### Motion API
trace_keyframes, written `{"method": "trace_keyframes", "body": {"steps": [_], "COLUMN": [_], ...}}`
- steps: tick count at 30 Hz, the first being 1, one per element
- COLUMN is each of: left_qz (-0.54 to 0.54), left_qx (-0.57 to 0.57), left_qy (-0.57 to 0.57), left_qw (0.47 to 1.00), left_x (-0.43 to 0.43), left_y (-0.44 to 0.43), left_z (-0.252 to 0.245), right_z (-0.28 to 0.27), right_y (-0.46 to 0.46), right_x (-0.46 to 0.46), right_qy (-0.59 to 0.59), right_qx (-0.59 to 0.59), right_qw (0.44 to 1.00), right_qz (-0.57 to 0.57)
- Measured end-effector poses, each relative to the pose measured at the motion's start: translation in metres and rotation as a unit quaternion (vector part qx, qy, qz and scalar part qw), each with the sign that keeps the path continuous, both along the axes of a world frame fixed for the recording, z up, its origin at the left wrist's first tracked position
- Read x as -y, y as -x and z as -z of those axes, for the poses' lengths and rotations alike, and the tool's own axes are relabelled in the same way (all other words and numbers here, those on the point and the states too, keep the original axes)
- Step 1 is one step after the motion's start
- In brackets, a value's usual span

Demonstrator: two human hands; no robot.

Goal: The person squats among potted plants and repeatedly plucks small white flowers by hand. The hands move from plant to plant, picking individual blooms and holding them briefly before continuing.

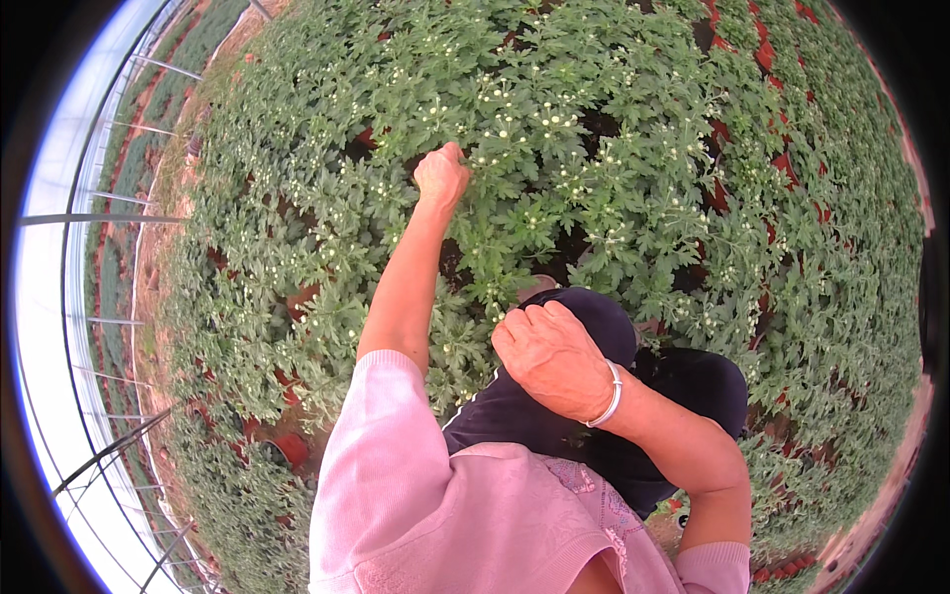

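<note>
My left hand (443, 176) reaches forward, back side up, into the leaves of a potted chrysanthemum plant (512, 215) with small pale buds. Its fingers are curled, and their tips are hidden. Closer to my body, my right hand (557, 360), with a silver bracelet (614, 393) at the wrist, is bent inward above my dark-trousered knee. Its fingers are curled too, beside a few buds (499, 312) at the plant's near edge. Whether either hand grips a stem or bud cannot be seen.
Dense rows of budding plants surround me, in reddish-brown pots (291, 449). My knees (698, 386) are bent among them. At left, a dirt strip (159, 275) runs beside metal greenhouse poles (104, 219) and pale sheeting.
</note>
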State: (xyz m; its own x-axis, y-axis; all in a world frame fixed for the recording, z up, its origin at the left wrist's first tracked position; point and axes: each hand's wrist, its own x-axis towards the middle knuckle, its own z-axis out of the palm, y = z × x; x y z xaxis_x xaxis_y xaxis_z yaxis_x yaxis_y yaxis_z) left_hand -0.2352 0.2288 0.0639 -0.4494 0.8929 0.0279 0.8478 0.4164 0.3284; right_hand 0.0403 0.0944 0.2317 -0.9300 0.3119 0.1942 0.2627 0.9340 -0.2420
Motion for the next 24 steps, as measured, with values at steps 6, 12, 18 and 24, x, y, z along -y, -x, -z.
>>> {"method": "trace_keyframes", "body": {"steps": [6,12,18,24], "left_qz": [0.004,-0.002,-0.008,0.097], "left_qx": [-0.01,0.091,0.205,0.224], "left_qy": [0.003,0.046,-0.046,-0.025], "left_qw": [1.0,0.995,0.978,0.969], "left_x": [-0.001,-0.006,0.001,0.009], "left_y": [0.006,0.004,0.011,0.006], "left_z": [0.003,0.005,-0.017,-0.038], "right_z": [0.0,0.003,0.005,0.006], "right_y": [-0.001,0.002,0.0,-0.001], "right_x": [0.001,0.001,0.002,0.002], "right_qy": [-0.007,-0.022,-0.035,-0.039], "right_qx": [0.0,-0.01,-0.015,-0.019], "right_qw": [1.0,1.0,0.999,0.999], "right_qz": [0.001,-0.004,-0.002,-0.006]}}
